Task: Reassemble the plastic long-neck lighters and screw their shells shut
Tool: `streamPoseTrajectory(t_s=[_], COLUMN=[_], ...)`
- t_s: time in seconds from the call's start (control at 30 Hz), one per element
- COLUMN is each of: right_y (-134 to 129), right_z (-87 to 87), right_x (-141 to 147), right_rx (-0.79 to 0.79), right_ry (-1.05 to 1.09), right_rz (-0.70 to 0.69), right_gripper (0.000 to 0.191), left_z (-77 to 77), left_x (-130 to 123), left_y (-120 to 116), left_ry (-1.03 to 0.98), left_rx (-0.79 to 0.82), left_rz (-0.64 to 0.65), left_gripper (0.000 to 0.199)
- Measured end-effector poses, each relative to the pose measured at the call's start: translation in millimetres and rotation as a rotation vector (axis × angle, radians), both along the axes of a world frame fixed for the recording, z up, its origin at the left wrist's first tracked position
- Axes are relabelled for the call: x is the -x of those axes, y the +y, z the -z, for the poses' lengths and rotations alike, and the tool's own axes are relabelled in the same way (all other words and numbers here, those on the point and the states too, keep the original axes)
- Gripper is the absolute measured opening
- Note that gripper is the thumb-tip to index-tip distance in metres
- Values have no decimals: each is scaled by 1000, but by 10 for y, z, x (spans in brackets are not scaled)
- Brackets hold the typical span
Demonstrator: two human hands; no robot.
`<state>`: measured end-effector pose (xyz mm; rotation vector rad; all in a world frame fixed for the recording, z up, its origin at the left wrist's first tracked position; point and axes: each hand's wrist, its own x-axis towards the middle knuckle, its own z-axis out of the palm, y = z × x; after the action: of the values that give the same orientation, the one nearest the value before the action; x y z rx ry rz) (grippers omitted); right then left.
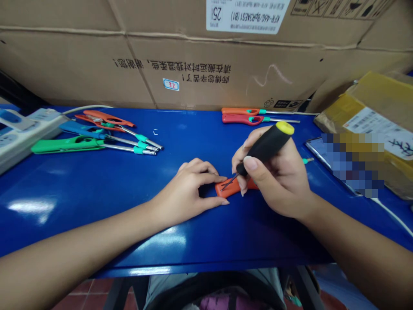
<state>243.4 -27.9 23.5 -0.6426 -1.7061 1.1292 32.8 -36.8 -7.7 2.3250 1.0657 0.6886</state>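
Observation:
My left hand (190, 189) pinches the end of an orange gas lighter (220, 187) between thumb and fingers, holding it flat on the blue table. In my right hand (280, 176) is a screwdriver (267, 144) with a black handle and a yellow cap. Its thin shaft slants down to the left, and the tip meets the lighter's handle near the left fingertips. The middle of the lighter lies behind my right hand. A bit of its teal and metal end shows beyond the hand on the right.
At the left lie several lighters, among them a green one (67, 145), beside a white power strip (29, 129). Two more, one red (237, 118), lie at the back. A large cardboard box (180, 47) stands behind; a phone (332, 165) and taped parcel (368, 101) are right.

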Motion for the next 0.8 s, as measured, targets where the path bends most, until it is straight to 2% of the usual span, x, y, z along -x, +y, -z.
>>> streamPoseTrajectory(t_s=[0.2,0.37,0.5,0.57,0.7,0.73,0.8], right_y=[-12,-59,-90,-85,-41,-27,-5], right_z=[-62,-144,-163,-153,-122,-119,-125], right_x=[7,6,0,3,14,9,-20], right_rx=[80,-8,-55,-73,-124,-148,-171], right_ry=[-23,-113,-126,-114,-65,-66,-96], right_rz=[-56,39,58,56,52,57,36], right_gripper=[16,12,18,30,79,84,80], left_z=[19,23,7,3,12,15,15], left_x=[-2,11,6,1,-5,-6,-7], left_y=[-3,0,17,20,12,10,8], left_ry=[2,10,11,12,15,12,6], left_rx=[-13,-35,-37,-30,-23,-24,-27], left_rz=[1,4,11,10,7,8,9], left_gripper=[38,39,35,34,36,36,36])
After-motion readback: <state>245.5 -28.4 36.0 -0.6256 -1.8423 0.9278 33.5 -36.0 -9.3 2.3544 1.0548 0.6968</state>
